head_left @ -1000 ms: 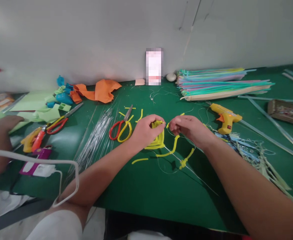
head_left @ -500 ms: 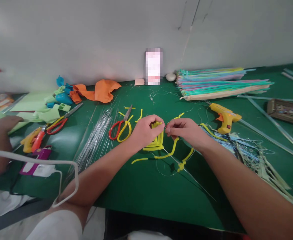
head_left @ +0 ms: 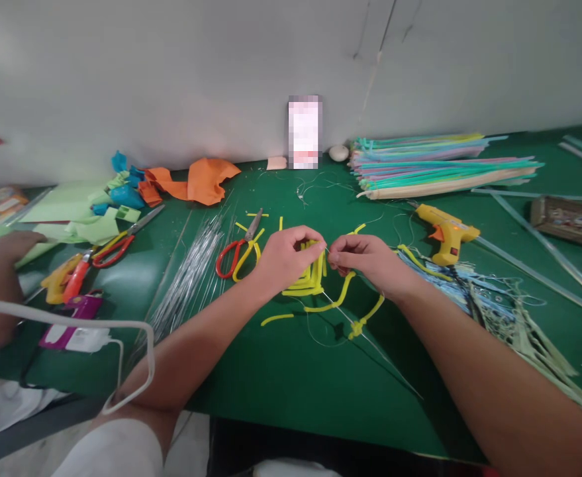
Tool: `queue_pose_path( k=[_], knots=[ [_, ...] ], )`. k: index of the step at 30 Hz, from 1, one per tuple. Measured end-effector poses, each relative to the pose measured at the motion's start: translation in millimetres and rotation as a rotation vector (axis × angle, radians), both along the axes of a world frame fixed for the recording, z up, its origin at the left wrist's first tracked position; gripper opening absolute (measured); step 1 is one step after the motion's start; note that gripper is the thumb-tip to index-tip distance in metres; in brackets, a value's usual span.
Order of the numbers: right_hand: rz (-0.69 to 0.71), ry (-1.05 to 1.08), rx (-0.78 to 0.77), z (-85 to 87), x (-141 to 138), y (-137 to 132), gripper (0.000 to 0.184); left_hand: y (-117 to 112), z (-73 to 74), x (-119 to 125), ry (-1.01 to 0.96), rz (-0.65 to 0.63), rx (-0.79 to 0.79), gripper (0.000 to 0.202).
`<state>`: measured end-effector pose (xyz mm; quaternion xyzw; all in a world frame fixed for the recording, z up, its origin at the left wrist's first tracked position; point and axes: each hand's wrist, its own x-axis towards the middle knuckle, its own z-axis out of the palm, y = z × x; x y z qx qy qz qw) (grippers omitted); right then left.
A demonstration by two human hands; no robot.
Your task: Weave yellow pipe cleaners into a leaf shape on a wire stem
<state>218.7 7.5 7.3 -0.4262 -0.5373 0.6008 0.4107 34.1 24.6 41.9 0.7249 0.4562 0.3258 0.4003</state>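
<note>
At centre, the left hand (head_left: 287, 257) pinches and partly covers a folded form of soft yellow strips (head_left: 303, 289) on the green worktop (head_left: 271, 384). The right hand (head_left: 370, 262), closer than a second ago, has pinched fingertips, contents unclear. Red-and-yellow-handled metal scissors (head_left: 249, 237) lie left; a yellow plastic glue gun (head_left: 448, 230) right.
</note>
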Motion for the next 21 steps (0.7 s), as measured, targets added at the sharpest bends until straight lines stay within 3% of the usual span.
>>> queue_pose_path(
  k=[21],
  knots=[
    [0.002,0.07,-0.072,-3.9,-2.6,0.5,0.017,4.9,1.6,-2.2,0.057,-0.017,-0.107,0.017]
  ],
)
